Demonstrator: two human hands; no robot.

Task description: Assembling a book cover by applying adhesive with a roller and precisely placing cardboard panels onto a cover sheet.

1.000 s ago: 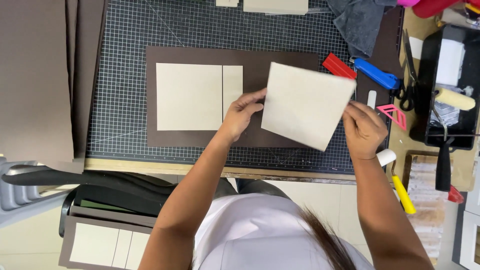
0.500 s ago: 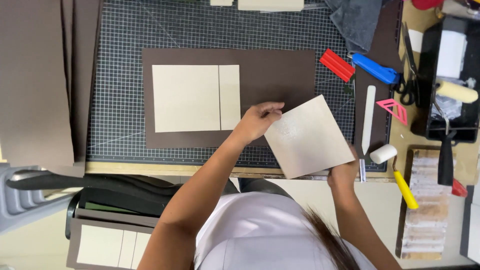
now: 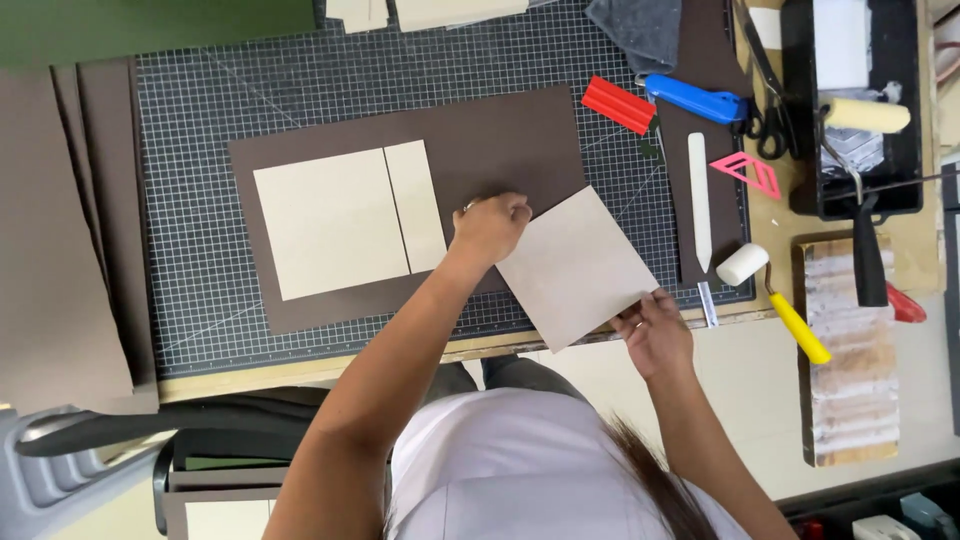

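Both hands grip grey board square: left hand top corner, right hand bottom edge. Board now lowered onto brown sheet, right of spine strip; placement looks underway.

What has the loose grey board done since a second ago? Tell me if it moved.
Yes. The loose grey board came down toward the near edge of the cutting mat, off the brown sheet.

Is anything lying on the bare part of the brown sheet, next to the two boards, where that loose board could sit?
Nothing visible: the brown sheet is bare right of the narrow board, apart from the left hand resting there at the loose board.
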